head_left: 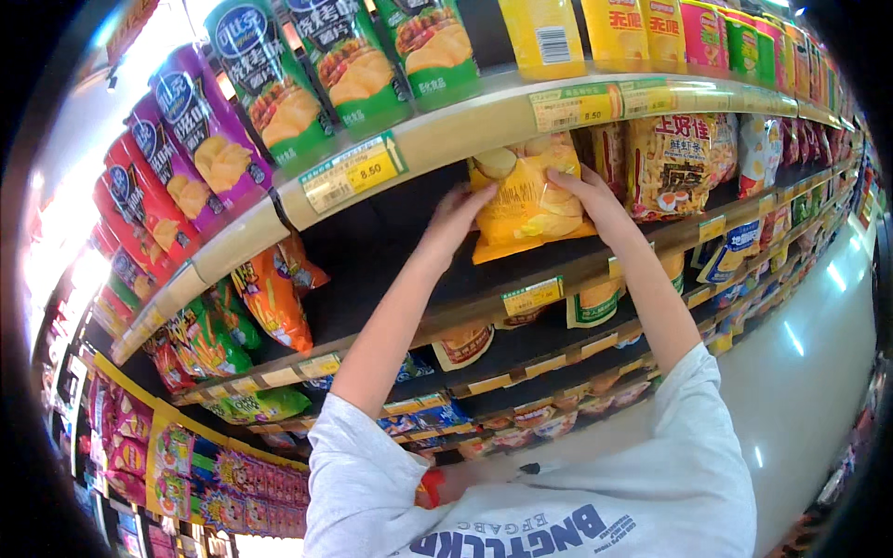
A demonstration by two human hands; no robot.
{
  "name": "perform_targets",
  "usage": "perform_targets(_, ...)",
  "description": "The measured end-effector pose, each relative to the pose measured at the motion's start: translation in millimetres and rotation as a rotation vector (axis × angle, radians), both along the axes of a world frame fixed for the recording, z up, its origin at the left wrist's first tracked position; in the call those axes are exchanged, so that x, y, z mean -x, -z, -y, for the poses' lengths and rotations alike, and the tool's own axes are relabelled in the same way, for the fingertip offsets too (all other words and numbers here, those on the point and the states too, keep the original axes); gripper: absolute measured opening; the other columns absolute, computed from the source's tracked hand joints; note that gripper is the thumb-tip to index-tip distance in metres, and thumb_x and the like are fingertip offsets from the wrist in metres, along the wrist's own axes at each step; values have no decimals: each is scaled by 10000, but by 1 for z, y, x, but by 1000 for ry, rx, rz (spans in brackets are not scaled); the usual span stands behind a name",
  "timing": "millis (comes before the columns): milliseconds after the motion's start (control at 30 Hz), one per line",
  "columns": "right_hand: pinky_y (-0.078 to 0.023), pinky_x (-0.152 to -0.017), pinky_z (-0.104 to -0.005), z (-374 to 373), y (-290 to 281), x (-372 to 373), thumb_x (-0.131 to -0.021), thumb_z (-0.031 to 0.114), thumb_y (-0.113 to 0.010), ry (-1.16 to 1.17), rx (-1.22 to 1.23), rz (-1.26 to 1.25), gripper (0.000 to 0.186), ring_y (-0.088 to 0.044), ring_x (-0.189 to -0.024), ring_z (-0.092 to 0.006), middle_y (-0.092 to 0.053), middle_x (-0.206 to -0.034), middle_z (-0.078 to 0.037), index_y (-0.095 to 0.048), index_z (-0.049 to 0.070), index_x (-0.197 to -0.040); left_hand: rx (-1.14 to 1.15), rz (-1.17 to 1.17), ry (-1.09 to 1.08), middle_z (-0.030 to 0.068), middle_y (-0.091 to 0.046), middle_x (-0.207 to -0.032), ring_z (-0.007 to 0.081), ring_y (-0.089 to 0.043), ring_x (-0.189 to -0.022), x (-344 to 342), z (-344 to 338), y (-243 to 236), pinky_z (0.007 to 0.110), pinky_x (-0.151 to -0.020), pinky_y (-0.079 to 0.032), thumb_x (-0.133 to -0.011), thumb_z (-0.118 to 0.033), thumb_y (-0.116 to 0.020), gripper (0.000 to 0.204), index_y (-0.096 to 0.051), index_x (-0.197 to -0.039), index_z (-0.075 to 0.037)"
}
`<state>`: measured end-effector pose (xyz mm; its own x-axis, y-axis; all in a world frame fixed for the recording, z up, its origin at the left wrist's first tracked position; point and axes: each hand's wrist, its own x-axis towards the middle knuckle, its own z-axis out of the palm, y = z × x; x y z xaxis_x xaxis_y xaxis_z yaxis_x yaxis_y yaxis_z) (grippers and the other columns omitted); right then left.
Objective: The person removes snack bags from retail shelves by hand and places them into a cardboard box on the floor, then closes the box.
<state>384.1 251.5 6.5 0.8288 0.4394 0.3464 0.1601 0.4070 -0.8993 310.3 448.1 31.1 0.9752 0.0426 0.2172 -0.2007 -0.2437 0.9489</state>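
Observation:
Both of my arms reach up into a middle shelf. My left hand grips the left side of a yellow bag of chips, and my right hand holds its right side, thumb on the front. The bag is upright, just under the front rail of the shelf above, with a dark bare stretch of shelf to its left. Just right of the bag is a large red-and-yellow snack bag.
Chip canisters line the upper shelf. Orange snack bags hang at the left of this shelf, pouches fill the shelf below, and hanging packets are lower left. An aisle floor runs along the right.

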Motion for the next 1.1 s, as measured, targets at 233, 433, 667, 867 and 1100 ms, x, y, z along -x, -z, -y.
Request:
perform_targets(233,-372,-884,-275,13,32,-15,-741,179,-612,88,39,-27,571,-471,-1058,-170,-494,-1149,-107,-368,-20,-1218,-97,33,114,146,-435,-1216,218,-400,-1152,-17,16,35,301,-979,-294,-700,-291,-700,759,-292,-1256,29)
perform_targets(433,-340,-914,-280,10,29,-10,-720,153,-571,390,25,160,610,-444,-1093,-214,-459,-1184,-163,-329,-57,-1238,-6,63,153,173,-401,-1239,229,-389,-1165,-35,23,50,310,-989,-292,-664,-194,-726,802,-251,-1270,27)
perform_targets(667,-202,-1003,-400,-24,28,54,-770,155,-536,984,331,752,550,-297,-1204,-324,-355,-1280,-190,-337,1,-1259,-497,300,-200,232,-340,-1257,315,-380,-1163,38,15,50,351,-987,-300,-688,-195,-703,956,-42,-1350,0)
perform_targets(867,-253,-965,-396,-64,22,115,-727,117,-576,697,315,1026,453,-356,-1142,-325,-409,-1230,-172,-455,30,-1155,-492,487,27,155,-505,-1149,296,-475,-1071,141,-16,37,381,-940,-344,-725,-161,-655,516,-451,-1176,-17)
perform_targets(1100,-386,-791,-357,-150,38,176,-638,65,-618,156,211,1196,316,-490,-935,-288,-530,-1069,-139,-574,42,-950,-308,351,-69,109,-614,-974,265,-577,-913,256,-85,70,344,-808,-449,-724,-120,-649,297,-598,-1005,-38)
